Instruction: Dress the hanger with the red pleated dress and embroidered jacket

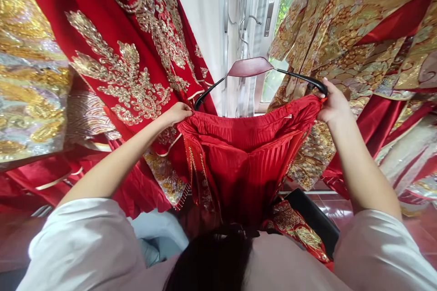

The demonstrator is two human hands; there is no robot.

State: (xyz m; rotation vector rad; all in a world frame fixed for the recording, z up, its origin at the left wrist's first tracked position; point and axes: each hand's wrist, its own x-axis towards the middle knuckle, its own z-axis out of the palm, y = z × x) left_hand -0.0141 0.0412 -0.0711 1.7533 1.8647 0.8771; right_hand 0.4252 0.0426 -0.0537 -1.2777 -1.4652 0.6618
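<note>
A red pleated skirt (246, 154) hangs in front of me, stretched by its waistband between both hands. My left hand (178, 112) is closed on the waistband's left end, just below the left tip of a hanger. My right hand (330, 102) is closed on the waistband's right end and on the hanger's right clip. The hanger (251, 67) has black arms, a dark red centre and a metal hook, and sits just above the skirt.
Red garments with heavy gold embroidery (126, 59) hang at the left. More gold-patterned robes (355, 32) hang at the right. A window with a white curtain (239, 13) is behind the hanger. A dark object (312, 216) stands on the red floor below.
</note>
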